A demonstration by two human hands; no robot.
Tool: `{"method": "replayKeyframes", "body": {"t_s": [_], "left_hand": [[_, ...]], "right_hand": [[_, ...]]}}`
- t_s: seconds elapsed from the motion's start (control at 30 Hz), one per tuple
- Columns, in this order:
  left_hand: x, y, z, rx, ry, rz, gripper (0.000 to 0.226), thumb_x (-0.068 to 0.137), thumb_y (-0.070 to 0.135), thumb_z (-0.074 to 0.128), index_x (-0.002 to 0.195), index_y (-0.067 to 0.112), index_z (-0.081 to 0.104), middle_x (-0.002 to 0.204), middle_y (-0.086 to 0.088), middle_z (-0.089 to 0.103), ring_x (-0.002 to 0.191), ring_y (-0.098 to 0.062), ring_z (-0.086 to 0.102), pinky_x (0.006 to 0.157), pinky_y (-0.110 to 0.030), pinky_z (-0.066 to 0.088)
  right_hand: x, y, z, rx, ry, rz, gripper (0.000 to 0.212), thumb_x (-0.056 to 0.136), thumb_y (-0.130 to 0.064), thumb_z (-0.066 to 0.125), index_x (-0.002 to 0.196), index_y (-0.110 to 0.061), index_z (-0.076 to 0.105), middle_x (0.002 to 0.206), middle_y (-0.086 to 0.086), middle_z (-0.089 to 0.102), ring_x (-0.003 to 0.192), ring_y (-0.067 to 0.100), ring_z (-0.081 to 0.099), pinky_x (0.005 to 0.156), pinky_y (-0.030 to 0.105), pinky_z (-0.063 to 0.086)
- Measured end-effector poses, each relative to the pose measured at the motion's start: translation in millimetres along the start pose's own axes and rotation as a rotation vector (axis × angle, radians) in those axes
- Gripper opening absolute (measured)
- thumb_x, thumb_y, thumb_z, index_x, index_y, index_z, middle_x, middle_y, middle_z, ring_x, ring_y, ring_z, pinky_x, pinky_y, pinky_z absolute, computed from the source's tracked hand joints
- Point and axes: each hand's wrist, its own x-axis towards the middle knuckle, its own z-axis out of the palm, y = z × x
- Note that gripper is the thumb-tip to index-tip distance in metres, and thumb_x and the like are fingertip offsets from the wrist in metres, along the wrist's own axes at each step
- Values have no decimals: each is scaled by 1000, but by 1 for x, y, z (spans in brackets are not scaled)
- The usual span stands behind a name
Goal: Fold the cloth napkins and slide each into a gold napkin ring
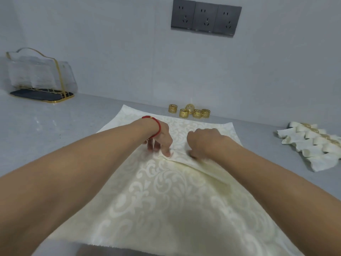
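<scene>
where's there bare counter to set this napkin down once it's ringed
Bare counter lies left of the spread napkin, in front of the clear holder, and between the napkin and the finished pile. It is crowded by the wall, where the gold rings cluster.

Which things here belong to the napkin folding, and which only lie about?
Job: spread napkin, left hand, right hand, gold rings, finished napkins.
Lying about: clear holder, wall sockets.

Soft, even, fairly bright light; a faint shadow darkens the cloth (166, 209) near the bottom. Slight overall blur; wide-angle bending at edges.
</scene>
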Motion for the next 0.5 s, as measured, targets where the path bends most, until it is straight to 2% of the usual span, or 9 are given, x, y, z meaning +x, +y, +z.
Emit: {"method": "replayKeyframes", "body": {"t_s": [0.03,0.1,0.17,0.23,0.3,0.37,0.43,0.5], "left_hand": [[-1,2,0,15,-2,-2,29,76,39,81,82,15,65,83,-1,72,73,-22,71,72,-33,51],[-5,4,1,33,-2,-3,29,77,39,80,82,15,65,85,-1,72,78,-22,73,78,-34,53],[-7,6,1,44,1,-2,28,79,39,80,83,16,65,88,-1,72,86,-23,75,85,-36,54],[-9,4,1,45,-2,-4,28,79,39,80,85,15,65,91,-2,73,91,-22,75,89,-38,54],[-10,2,1,41,-9,-5,32,78,40,81,90,13,68,88,0,73,90,-21,75,88,-38,54],[-10,0,1,45,-21,-4,40,76,42,83,100,12,71,84,3,73,89,-19,75,86,-36,54],[-10,-1,0,40,-33,-5,48,74,44,85,109,14,70,83,4,74,88,-17,75,85,-36,54],[-9,-1,-1,34,-41,-6,53,72,45,86,113,16,69,83,5,74,87,-16,75,87,-36,54]], "right_hand": [[0,-3,-3,-6,-18,-15,12,101,-23,53,105,-12,52,95,1,52,83,24,54,72,35,41],[1,2,-9,128,-105,-18,19,98,-28,58,103,-10,59,100,4,63,79,24,62,72,35,52],[5,17,-18,475,-278,-15,26,100,-30,57,106,-9,71,94,10,68,71,23,65,67,33,59],[0,31,-28,809,-453,-42,27,103,-14,50,112,-5,74,88,11,65,70,21,66,70,32,60],[-6,42,-28,906,-510,-137,28,99,-1,55,120,-6,72,96,9,74,86,20,75,77,30,58],[-8,47,-18,897,-454,-212,25,96,-7,67,120,-10,72,100,8,79,95,20,77,76,26,55],[-6,46,-6,868,-315,-208,21,91,-23,77,109,-12,76,88,2,79,84,16,77,70,24,50],[0,42,3,799,-183,-175,23,86,-37,81,95,-16,78,68,-9,71,65,9,68,68,24,48]]}}
